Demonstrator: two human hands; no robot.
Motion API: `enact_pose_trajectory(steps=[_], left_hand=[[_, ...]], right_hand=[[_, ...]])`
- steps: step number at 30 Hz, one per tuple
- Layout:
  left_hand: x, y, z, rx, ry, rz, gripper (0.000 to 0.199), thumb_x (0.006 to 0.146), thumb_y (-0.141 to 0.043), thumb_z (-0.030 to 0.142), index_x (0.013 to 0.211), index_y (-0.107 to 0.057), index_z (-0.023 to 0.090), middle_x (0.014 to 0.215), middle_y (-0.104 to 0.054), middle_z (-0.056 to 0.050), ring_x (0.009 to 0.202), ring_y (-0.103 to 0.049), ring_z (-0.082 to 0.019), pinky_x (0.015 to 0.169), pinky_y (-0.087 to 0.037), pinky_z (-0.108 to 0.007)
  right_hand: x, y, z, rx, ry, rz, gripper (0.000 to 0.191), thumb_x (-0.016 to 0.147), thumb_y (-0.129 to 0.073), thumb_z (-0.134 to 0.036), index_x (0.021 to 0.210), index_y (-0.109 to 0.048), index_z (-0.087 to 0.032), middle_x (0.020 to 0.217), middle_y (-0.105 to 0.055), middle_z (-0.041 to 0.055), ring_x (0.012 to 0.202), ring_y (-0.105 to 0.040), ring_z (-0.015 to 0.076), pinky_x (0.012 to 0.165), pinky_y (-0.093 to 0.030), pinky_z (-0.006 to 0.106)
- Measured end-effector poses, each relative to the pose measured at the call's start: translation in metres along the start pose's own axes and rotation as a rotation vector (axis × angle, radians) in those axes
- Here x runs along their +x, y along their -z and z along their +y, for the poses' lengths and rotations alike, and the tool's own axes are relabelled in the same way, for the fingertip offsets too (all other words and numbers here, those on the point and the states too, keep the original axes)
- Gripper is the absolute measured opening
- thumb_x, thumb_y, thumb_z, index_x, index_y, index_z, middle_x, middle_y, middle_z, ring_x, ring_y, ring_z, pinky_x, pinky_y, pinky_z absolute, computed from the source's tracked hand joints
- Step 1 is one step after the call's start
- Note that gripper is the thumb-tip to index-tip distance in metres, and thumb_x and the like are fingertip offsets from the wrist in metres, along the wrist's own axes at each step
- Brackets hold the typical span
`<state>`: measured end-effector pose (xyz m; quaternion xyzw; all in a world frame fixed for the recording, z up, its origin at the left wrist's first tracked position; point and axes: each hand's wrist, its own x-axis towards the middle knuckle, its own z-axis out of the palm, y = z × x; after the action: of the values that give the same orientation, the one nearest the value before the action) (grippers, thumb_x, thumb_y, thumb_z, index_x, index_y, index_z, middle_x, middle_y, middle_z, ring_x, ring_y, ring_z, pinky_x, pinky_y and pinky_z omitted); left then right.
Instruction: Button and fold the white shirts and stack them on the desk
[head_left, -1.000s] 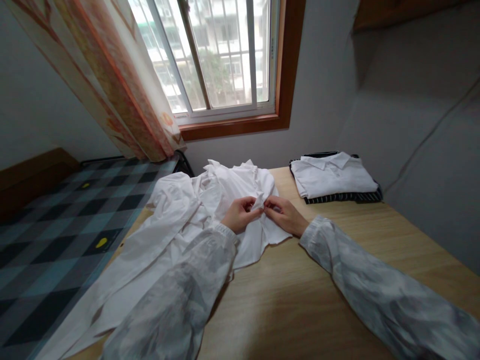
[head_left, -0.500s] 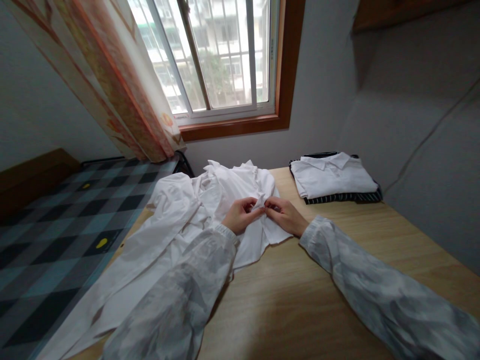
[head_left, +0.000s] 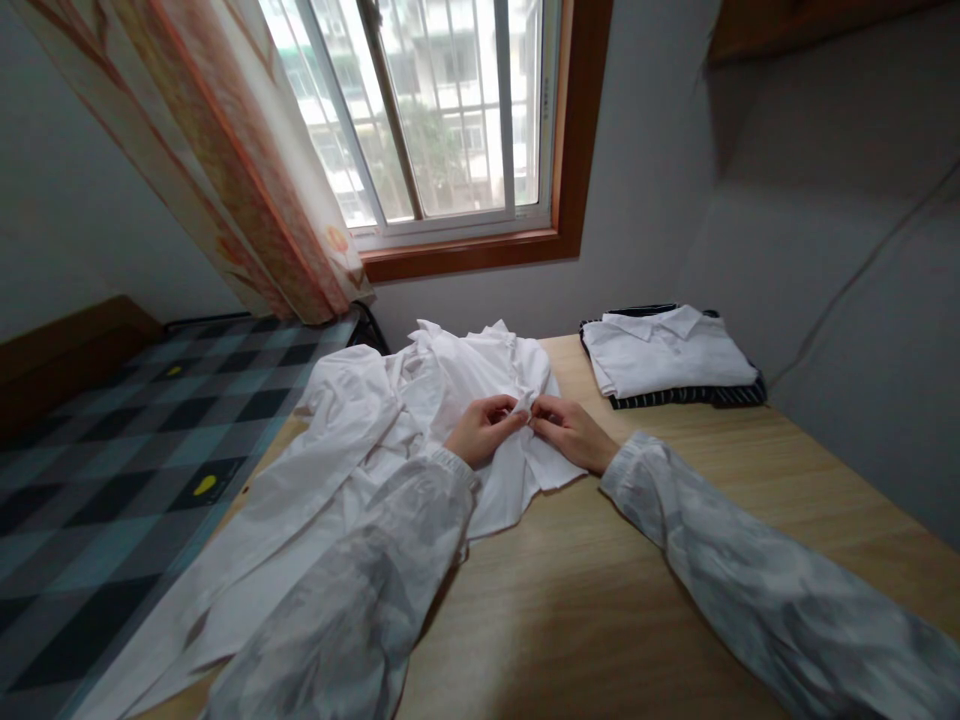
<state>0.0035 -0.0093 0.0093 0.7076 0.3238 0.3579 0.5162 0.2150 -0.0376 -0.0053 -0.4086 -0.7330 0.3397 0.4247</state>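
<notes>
White cloth long-sleeved shirt (head_left: 465, 362), crumpled on the pale wood-grain bench (head_left: 600, 600); long axis running toward near left, bulk leftward of our left hand (head_left: 484, 432), the nearer; one fold we hold in a narrow pinch between it and our right hand (head_left: 571, 430)

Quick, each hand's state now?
Left hand: closed, pinching the unfolded white shirt.
Right hand: closed, fingertips pinching the same shirt beside the left.
</notes>
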Motion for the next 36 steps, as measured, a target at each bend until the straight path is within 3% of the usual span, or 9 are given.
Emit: enact_pose_trajectory(steps=[12,19,26,28,31,33,36], left_hand=[[0.002,-0.002,-0.001,0.017,0.016,-0.001,0.046,0.092,-0.072,0.062,0.085,-0.063,0.017,0.076,-0.057,0.003,0.073,-0.051,-0.014,0.068,-0.042,-0.026],[0.0,-0.005,0.005,0.002,-0.006,0.012,0.046,0.085,-0.083,0.059,0.096,-0.07,0.017,0.088,-0.068,-0.001,0.083,-0.061,-0.016,0.077,-0.049,-0.027],[0.001,-0.003,-0.002,0.02,-0.021,-0.013,0.047,0.091,-0.077,0.061,0.101,-0.073,0.016,0.092,-0.069,-0.003,0.088,-0.062,-0.018,0.084,-0.051,-0.029],[0.001,-0.002,-0.002,0.003,-0.007,-0.024,0.047,0.091,-0.077,0.062,0.101,-0.073,0.015,0.092,-0.069,-0.002,0.087,-0.061,-0.018,0.083,-0.05,-0.029],[0.001,-0.003,-0.002,-0.011,0.012,-0.001,0.05,0.09,-0.076,0.065,0.1,-0.072,0.016,0.088,-0.067,-0.001,0.083,-0.06,-0.017,0.079,-0.049,-0.029],[0.0,-0.004,-0.003,0.002,0.023,0.029,0.051,0.091,-0.074,0.067,0.1,-0.072,0.017,0.085,-0.066,0.0,0.081,-0.059,-0.017,0.076,-0.048,-0.028],[-0.002,-0.006,-0.005,0.061,0.01,0.074,0.051,0.092,-0.071,0.068,0.1,-0.072,0.017,0.081,-0.064,0.001,0.077,-0.057,-0.016,0.073,-0.047,-0.027]], right_hand=[[0.0,-0.002,-0.002,0.0,0.027,-0.041,0.018,0.099,-0.061,-0.03,0.082,-0.061,-0.021,0.08,-0.061,-0.0017,0.076,-0.053,0.0171,0.071,-0.039,0.03],[0.0,-0.002,-0.001,-0.041,0.051,-0.034,0.022,0.103,-0.057,-0.032,0.082,-0.058,-0.023,0.08,-0.061,-0.001,0.076,-0.053,0.0182,0.072,-0.039,0.031],[0.0,-0.002,-0.002,-0.119,0.078,-0.015,0.024,0.104,-0.051,-0.028,0.079,-0.051,-0.024,0.081,-0.059,0.0001,0.078,-0.056,0.0201,0.075,-0.041,0.033],[0.002,-0.002,0.001,-0.202,0.108,0.04,0.02,0.101,-0.048,-0.021,0.082,-0.053,-0.024,0.088,-0.063,0.0037,0.088,-0.059,0.023,0.084,-0.044,0.036],[0.003,-0.002,0.011,-0.394,0.082,0.243,0.013,0.095,-0.052,-0.017,0.101,-0.062,-0.023,0.112,-0.068,0.0127,0.111,-0.06,0.0302,0.102,-0.045,0.043],[0.002,-0.004,0.018,-0.507,0.008,0.355,0.024,0.095,-0.06,-0.024,0.119,-0.063,-0.02,0.126,-0.067,0.0184,0.122,-0.058,0.0352,0.109,-0.044,0.048],[0.001,-0.007,0.024,-0.621,-0.065,0.359,0.045,0.094,-0.071,-0.038,0.131,-0.061,-0.015,0.132,-0.066,0.0237,0.125,-0.057,0.0405,0.111,-0.044,0.053]])
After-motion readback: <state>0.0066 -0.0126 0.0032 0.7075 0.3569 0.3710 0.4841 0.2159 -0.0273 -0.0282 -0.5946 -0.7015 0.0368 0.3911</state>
